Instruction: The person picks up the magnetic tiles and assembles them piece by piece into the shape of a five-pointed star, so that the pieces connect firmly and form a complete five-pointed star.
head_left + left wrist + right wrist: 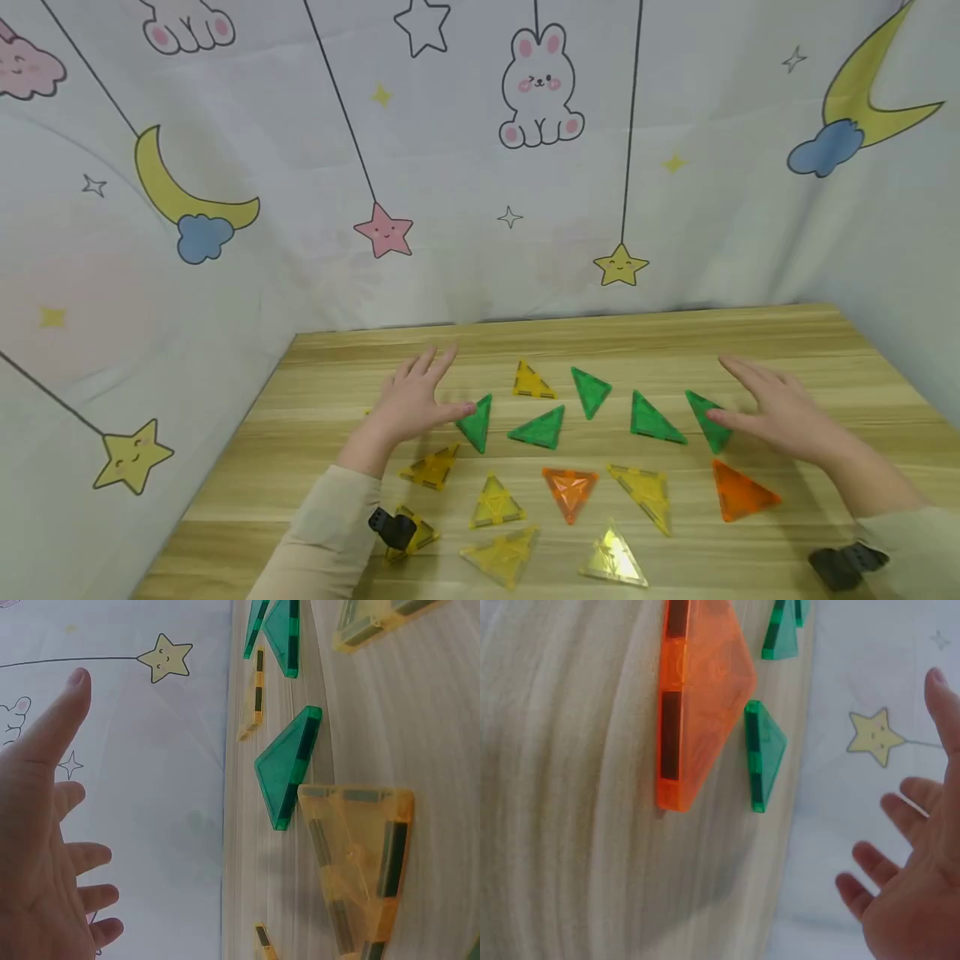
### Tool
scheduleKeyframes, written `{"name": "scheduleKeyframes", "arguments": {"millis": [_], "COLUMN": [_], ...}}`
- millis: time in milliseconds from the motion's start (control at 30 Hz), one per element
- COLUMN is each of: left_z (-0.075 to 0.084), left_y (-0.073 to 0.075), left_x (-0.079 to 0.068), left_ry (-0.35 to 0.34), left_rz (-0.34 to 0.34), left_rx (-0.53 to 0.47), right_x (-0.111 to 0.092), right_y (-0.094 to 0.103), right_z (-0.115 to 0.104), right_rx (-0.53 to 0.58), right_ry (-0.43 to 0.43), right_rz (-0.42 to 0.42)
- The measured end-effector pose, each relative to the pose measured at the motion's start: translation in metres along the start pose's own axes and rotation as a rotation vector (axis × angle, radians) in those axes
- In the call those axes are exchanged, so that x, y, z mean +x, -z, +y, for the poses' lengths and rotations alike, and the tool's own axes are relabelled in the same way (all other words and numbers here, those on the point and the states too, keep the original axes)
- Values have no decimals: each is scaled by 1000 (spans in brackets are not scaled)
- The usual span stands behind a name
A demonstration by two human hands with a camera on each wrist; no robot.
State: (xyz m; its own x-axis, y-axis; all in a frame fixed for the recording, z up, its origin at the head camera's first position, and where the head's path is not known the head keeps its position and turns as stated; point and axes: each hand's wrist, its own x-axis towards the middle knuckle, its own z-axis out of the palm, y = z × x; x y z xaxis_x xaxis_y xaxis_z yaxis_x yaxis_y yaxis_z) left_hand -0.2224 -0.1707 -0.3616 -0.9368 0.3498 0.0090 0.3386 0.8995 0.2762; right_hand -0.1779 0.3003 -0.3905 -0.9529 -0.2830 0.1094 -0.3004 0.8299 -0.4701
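Observation:
Several see-through triangular magnetic tiles lie flat and apart on the wooden table. My left hand [412,400], fingers spread, hovers at the left, its thumb over a green triangle tile [477,425]. In the left wrist view the palm [30,840] holds nothing; a yellow tile [360,862] lies near. On the right, my right hand [776,408] is raised with fingers extended, its thumb in front of another green triangle tile [707,417]. An orange tile [742,492] sits just below it. The right wrist view shows that palm [922,877] holding nothing, beside an orange tile [709,697].
Between the hands lie more green tiles [540,427], an orange tile [570,492] and yellow tiles [495,502]. A yellow tile [532,382] lies farther back. The wooden table [847,367] ends at a patterned cloth backdrop [465,283]. A black wrist camera [392,527] partly covers one yellow tile.

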Motion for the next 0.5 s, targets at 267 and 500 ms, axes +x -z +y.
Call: {"name": "scheduleKeyframes", "arguments": {"millis": [267,500], "left_z": [5,16], "left_y": [-15,-28], "left_x": [-1,-6], "left_ry": [-112,-206], "left_rz": [-60,-89], "left_rx": [-130,-197], "right_x": [-13,-27], "right_y": [-5,-17], "right_z": [3,5], "right_rx": [86,42], "right_ry": [16,73], "right_rz": [-43,-49]}}
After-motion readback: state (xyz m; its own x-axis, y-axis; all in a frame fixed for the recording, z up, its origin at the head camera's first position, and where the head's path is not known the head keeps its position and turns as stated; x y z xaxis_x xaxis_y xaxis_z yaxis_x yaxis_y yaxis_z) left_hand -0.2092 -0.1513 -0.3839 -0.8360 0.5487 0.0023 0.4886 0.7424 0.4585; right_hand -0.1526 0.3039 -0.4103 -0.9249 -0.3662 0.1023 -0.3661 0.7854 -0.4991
